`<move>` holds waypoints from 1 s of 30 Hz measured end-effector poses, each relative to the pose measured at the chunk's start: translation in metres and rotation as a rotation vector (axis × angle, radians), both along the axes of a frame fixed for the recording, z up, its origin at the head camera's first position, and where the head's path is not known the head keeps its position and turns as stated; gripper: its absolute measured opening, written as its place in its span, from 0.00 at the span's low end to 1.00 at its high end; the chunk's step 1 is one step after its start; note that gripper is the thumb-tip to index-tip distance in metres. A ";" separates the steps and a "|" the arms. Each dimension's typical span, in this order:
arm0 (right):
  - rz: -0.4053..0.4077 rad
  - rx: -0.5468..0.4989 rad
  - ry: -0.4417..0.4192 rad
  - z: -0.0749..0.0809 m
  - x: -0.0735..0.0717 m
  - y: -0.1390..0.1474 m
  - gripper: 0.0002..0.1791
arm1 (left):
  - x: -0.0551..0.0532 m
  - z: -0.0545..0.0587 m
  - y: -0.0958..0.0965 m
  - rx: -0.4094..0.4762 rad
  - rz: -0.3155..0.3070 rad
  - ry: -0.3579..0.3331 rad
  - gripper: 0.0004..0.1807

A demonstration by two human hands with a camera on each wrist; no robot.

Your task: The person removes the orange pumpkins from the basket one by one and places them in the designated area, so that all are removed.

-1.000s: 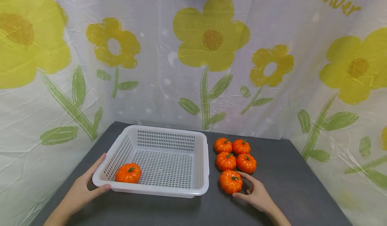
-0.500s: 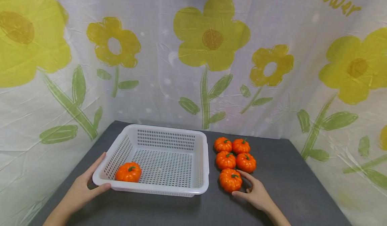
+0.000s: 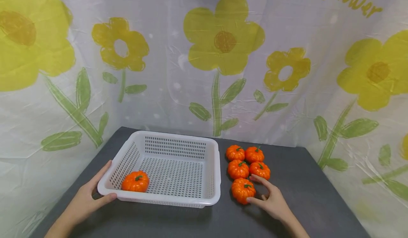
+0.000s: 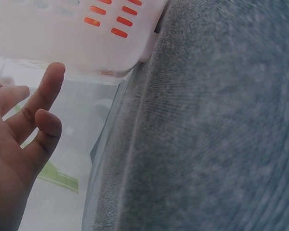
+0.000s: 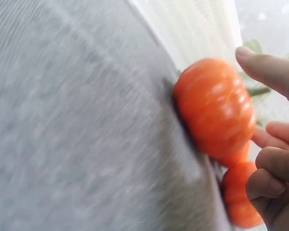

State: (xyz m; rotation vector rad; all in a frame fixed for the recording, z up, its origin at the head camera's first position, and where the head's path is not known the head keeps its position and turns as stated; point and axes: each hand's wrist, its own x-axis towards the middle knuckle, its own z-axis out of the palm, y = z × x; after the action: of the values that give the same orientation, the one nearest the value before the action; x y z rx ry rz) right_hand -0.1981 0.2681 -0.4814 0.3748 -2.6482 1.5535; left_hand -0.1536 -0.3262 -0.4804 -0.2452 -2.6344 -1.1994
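Note:
In the head view a white plastic basket [image 3: 172, 199] stands at the left of the dark table, with one orange toy pumpkin [image 3: 135, 181] in its near left corner. My left hand [image 3: 83, 199] spans that corner from outside, thumb at the front rim and index finger along the left side. In the left wrist view its other fingers [image 4: 49, 89] are loosely bent below the rim. My right hand [image 3: 271, 200] is beside the nearest loose pumpkin [image 3: 243, 191], thumb and index finger spread around its right side. The right wrist view shows the thumb [image 5: 265, 67] apart from this pumpkin [image 5: 214, 106].
Several more pumpkins [image 3: 238, 169] with green stems sit in a close group behind the nearest one, right of the basket. The dark tabletop [image 3: 306, 181] runs to a white curtain [image 3: 165, 107] printed with yellow flowers at the back and both sides.
My right hand's thumb and index fingertip have shifted slightly up and right around the nearest pumpkin, which stays put. The left hand and basket hold their place.

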 end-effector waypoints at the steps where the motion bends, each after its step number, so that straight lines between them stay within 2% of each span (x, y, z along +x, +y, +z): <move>1: 0.009 -0.005 0.014 0.002 0.000 -0.001 0.44 | 0.000 0.001 0.000 -0.003 0.001 -0.005 0.56; 6: 0.064 -0.013 0.073 0.020 -0.001 -0.010 0.42 | 0.000 0.001 0.000 -0.007 0.003 -0.002 0.56; 11: 0.125 -0.034 0.137 0.044 -0.016 -0.027 0.40 | -0.002 -0.002 -0.001 0.011 0.010 0.018 0.56; 15: 0.148 -0.065 0.143 0.062 -0.030 -0.047 0.39 | -0.003 0.000 -0.001 0.006 0.015 0.018 0.56; 21: 0.183 -0.098 0.130 0.082 -0.048 -0.077 0.39 | -0.003 0.004 0.001 -0.002 0.012 0.024 0.57; 25: 0.225 -0.108 0.138 0.092 -0.060 -0.094 0.40 | -0.002 0.003 0.001 -0.004 0.009 0.015 0.57; 30: 0.229 -0.082 0.146 0.105 -0.072 -0.112 0.38 | -0.001 -0.001 0.000 -0.009 0.013 -0.002 0.56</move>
State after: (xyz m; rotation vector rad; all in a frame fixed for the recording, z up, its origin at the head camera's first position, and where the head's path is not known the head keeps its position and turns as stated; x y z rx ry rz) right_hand -0.2701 0.1559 -0.3766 0.7789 -2.4953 1.6173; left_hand -0.1547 -0.3261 -0.4809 -0.2284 -2.6393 -1.1846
